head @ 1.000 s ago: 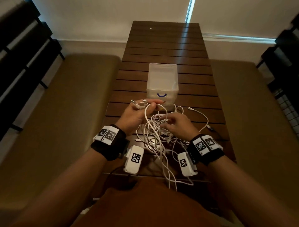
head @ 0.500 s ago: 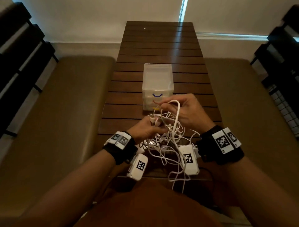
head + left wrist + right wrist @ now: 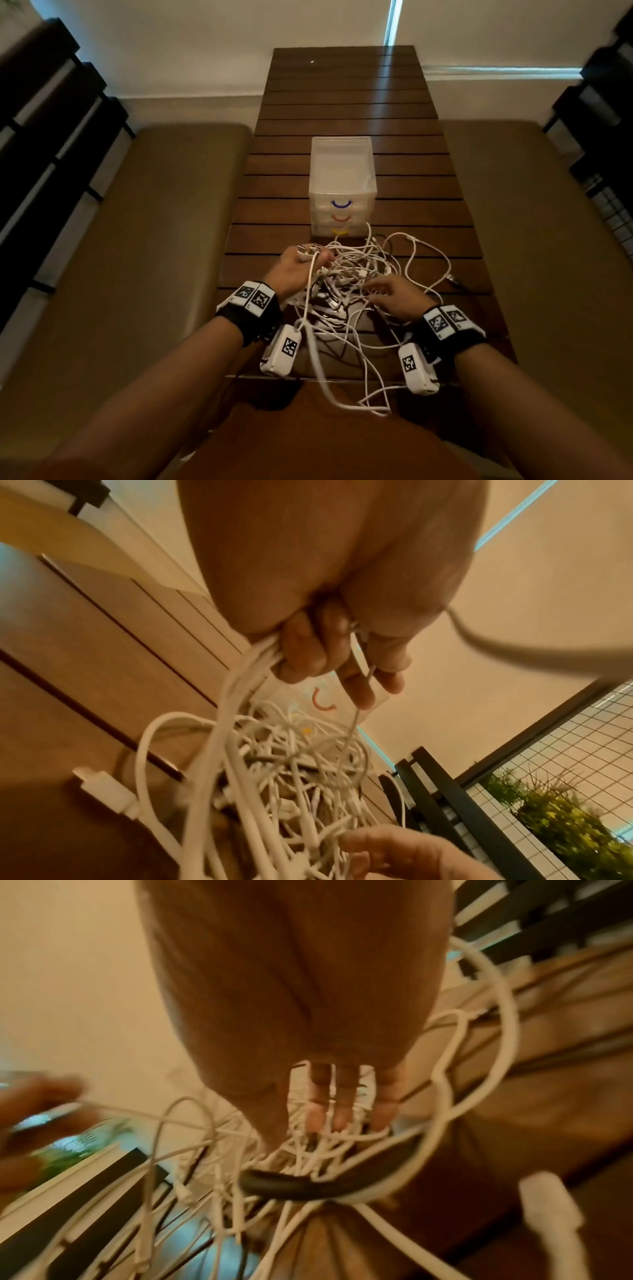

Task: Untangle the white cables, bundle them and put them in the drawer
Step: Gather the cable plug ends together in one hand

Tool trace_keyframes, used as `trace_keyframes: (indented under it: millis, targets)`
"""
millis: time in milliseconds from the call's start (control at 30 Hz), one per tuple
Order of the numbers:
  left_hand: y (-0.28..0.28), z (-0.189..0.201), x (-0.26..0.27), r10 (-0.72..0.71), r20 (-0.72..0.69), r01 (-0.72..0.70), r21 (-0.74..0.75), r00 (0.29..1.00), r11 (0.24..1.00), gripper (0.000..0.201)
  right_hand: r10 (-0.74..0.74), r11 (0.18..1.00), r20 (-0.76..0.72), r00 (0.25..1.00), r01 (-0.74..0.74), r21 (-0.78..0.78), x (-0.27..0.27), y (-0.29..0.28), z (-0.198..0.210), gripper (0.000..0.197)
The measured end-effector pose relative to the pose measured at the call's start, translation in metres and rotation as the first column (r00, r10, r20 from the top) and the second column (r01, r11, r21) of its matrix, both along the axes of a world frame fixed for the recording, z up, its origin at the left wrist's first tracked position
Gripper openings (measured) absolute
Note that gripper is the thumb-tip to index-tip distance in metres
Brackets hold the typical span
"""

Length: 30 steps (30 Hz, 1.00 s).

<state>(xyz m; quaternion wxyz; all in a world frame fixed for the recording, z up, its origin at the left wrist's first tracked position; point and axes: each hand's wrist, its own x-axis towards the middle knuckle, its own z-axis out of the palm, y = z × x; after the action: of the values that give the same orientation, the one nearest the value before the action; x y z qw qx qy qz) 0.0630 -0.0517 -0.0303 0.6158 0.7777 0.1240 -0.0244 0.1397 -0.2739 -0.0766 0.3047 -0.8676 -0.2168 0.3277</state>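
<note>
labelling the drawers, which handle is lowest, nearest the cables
The yellow handle, on the bottom drawer. The red handle sits above it and the blue handle on top; the white cables reach up beside the yellow one.

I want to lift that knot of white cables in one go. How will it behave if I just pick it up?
The white cables are probably floppy: strands sag from the left hand and loops droop over the table edge. Likely light, since that hand grips several at once. The interlaced loops would probably drag together and snag; the right hand rests among them.
</note>
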Motion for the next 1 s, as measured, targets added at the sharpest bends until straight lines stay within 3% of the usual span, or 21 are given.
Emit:
trace_keyframes:
  millis: [133,233,300,367,433,467,500,600,667,733,800,900,1000]
  targets:
    - [0.018,0.02,-0.015,0.04,0.141,-0.044,0.022,0.989,0.999,0.022,-0.095,0.994,0.058,0.994,0.099,-0.055,0.017,-0.013,-0.003,0.043]
    - [0.033,0.031,-0.022,0.08,0.2,-0.09,0.042,0.976,0.995,0.022,-0.069,0.989,0.112,0.991,0.083,-0.126,0.02,-0.008,0.022,0.029]
    - [0.034,0.037,-0.023,0.018,0.193,-0.029,0.052,0.981,0.998,0.023,-0.081,0.997,0.237,0.968,0.083,0.001,0.01,0.009,0.051,0.025]
    - [0.025,0.041,-0.02,-0.069,0.181,0.065,0.032,0.981,0.997,0.02,-0.036,0.986,0.308,0.951,-0.017,0.167,-0.003,0.035,0.082,0.026]
    - [0.013,0.047,-0.013,-0.093,0.217,0.104,-0.04,0.972,0.994,0.016,0.133,0.968,0.254,0.958,-0.18,0.174,-0.012,0.058,0.099,0.037]
    - [0.007,0.051,-0.01,-0.064,0.224,0.09,-0.105,0.972,0.99,0.014,0.187,0.964,0.237,0.954,-0.224,0.143,-0.014,0.066,0.1,0.029]
    - [0.003,0.052,-0.007,-0.025,0.218,0.069,-0.193,0.976,0.979,0.013,0.189,0.964,0.239,0.953,-0.226,0.138,-0.014,0.07,0.101,0.019]
    - [-0.002,0.054,-0.001,0.015,0.089,0.032,-0.507,0.996,0.862,0.023,0.093,0.95,0.201,0.975,-0.148,0.277,-0.011,0.069,0.111,0.021]
    - [-0.004,0.048,-0.001,-0.078,-0.018,0.053,-0.585,0.997,0.809,0.012,0.117,0.907,0.199,0.973,-0.186,0.377,-0.012,0.065,0.124,0.019]
    - [-0.008,0.04,-0.001,-0.181,-0.063,0.102,-0.628,0.981,0.772,0.029,0.128,0.883,0.204,0.971,-0.205,0.423,-0.009,0.059,0.135,0.017]
    - [-0.016,0.028,0.002,-0.207,-0.138,0.082,-0.61,0.968,0.788,0.043,0.084,0.834,0.151,0.985,-0.152,0.53,-0.006,0.051,0.147,0.017]
    - [-0.024,0.01,0.003,-0.211,-0.276,0.106,-0.352,0.938,0.93,0.045,0.004,0.71,0.043,0.999,-0.034,0.703,0.001,0.031,0.161,0.019]
    - [-0.021,0.002,0.002,-0.165,-0.278,0.063,-0.342,0.946,0.938,0.039,-0.013,0.77,0.089,0.996,-0.047,0.636,0.005,0.004,0.167,0.022]
